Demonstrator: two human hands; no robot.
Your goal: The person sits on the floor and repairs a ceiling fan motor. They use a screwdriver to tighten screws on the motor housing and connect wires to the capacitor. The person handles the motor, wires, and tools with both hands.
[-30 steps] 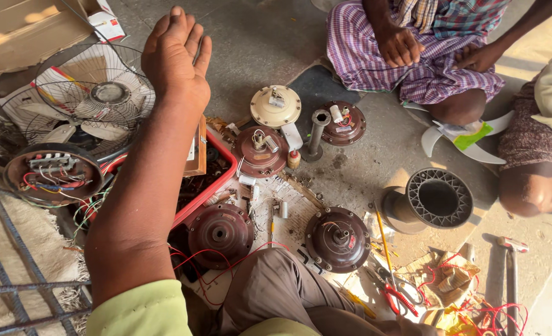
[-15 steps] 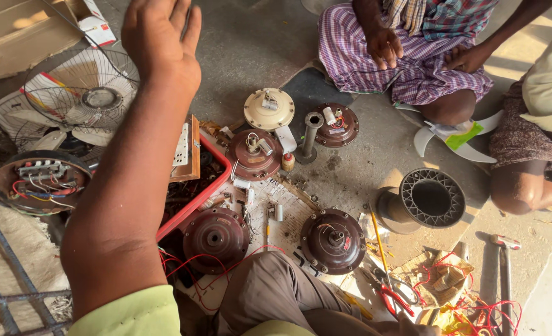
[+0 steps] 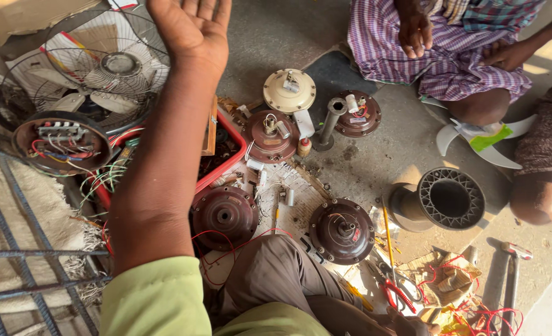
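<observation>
Left hand (image 3: 192,28) raised, fingers spread open, holding nothing; it hovers just beside the wire fan guard (image 3: 104,65), above the red tray (image 3: 229,165). Right hand not in view, can't tell its state. Landmark: red tray on the floor. Wired motor stator (image 3: 61,142) sits left of the tray, dark motor housing (image 3: 225,216) just below it, cream motor cap (image 3: 289,90) up and right. Another person's hand (image 3: 416,31) rests on checked cloth, well apart.

Left hand (image 3: 192,28) raised, fingers (image 3: 207,7) spread, above fan guard (image 3: 104,65)
</observation>
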